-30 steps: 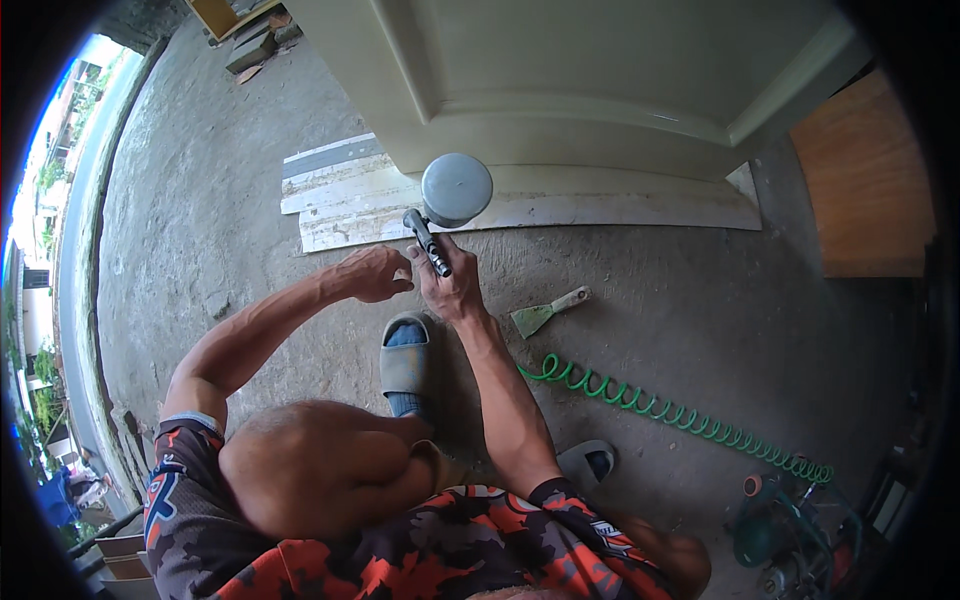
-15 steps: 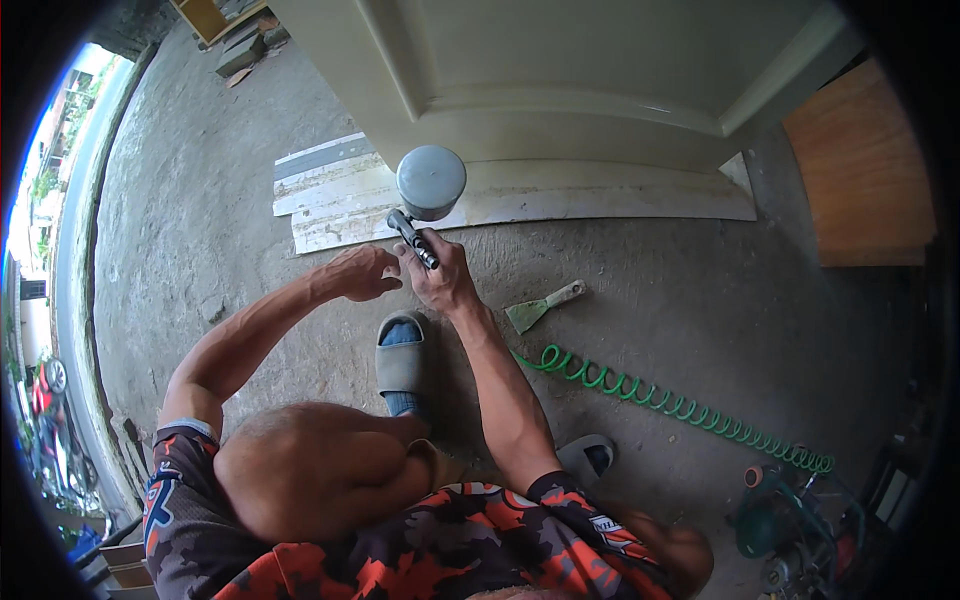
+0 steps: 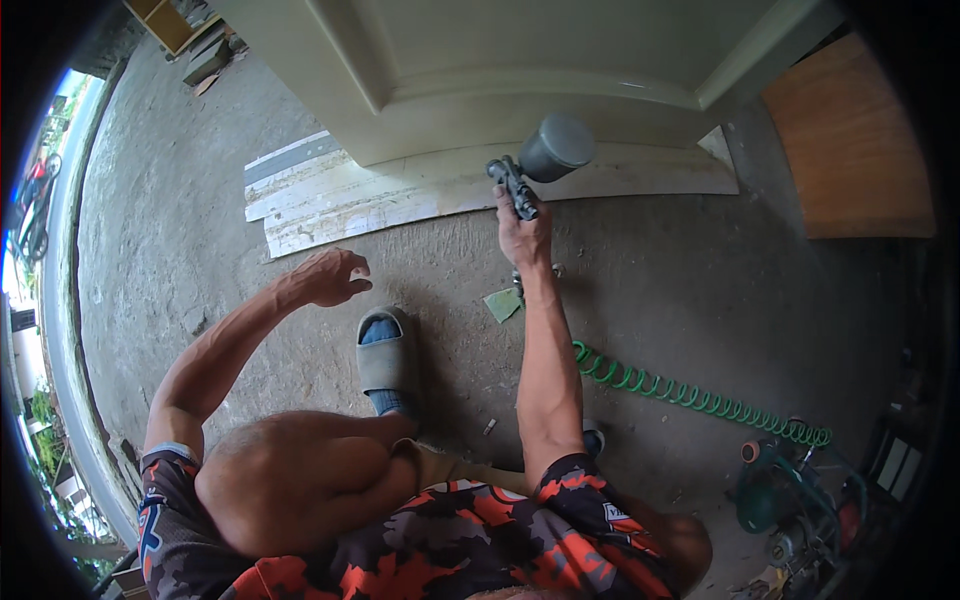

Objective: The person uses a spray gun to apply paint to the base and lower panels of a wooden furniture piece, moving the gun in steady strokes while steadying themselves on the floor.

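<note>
A spray gun (image 3: 513,188) with a round grey paint cup (image 3: 558,147) is gripped in my right hand (image 3: 526,238). I hold it out at arm's length, close to the lower edge of a beige panelled door (image 3: 540,65). The cup tilts toward the right. Above the floor on the left hangs my left hand (image 3: 334,278), empty, its fingers loosely curved and apart. Behind my right forearm lies a putty knife (image 3: 502,305) with a greenish blade; its handle is mostly hidden.
Long whitish boards (image 3: 330,222) lie under the door's lower edge. A green coiled air hose (image 3: 690,396) runs right to a compressor (image 3: 770,490). A brown wood sheet (image 3: 850,140) is at the right. My slippered foot (image 3: 388,355) rests on the concrete.
My right hand has carried the spray gun right and slightly forward, and the cup now leans right. My left hand, formerly beside the gun, is now well apart from it.
</note>
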A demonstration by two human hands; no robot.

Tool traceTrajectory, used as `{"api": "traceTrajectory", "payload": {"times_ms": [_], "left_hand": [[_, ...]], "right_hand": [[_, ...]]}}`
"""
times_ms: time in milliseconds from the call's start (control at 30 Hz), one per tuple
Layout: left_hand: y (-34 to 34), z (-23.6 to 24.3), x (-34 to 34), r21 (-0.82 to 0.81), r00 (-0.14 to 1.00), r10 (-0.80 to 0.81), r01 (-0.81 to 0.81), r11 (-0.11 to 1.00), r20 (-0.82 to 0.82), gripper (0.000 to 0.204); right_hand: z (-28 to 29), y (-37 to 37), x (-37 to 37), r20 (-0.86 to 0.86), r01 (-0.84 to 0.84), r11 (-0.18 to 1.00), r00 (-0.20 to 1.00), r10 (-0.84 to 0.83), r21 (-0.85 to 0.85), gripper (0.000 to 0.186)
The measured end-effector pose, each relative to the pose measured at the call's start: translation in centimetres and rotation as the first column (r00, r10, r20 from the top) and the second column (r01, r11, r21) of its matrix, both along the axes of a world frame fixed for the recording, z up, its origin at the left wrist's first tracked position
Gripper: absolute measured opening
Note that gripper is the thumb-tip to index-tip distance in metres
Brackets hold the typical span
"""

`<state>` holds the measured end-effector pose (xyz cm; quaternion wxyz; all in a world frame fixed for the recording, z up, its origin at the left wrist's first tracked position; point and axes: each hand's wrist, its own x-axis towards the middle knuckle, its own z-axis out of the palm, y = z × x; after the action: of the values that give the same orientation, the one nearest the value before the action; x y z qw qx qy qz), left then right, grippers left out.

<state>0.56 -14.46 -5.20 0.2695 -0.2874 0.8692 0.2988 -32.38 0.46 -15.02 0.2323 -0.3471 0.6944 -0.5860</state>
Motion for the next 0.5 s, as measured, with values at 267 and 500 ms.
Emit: {"api": "traceTrajectory", "payload": {"times_ms": [267, 500], "left_hand": [[0.5, 0.8, -1.4, -0.023, 0.998, 0.020, -0.019, 1.000, 0.059, 0.041], [0.9, 0.0, -1.3, -0.018, 1.000, 0.021, -0.021, 1.000, 0.023, 0.035]], "right_hand": [[-0.8, 3.8, -8.4, -0.050, 0.134, 0.985, 0.990, -0.129, 0.105, 0.042], [-2.0, 6.7, -14.9, 0.095, 0.313, 0.949, 0.945, -0.314, 0.021, 0.045]]}}
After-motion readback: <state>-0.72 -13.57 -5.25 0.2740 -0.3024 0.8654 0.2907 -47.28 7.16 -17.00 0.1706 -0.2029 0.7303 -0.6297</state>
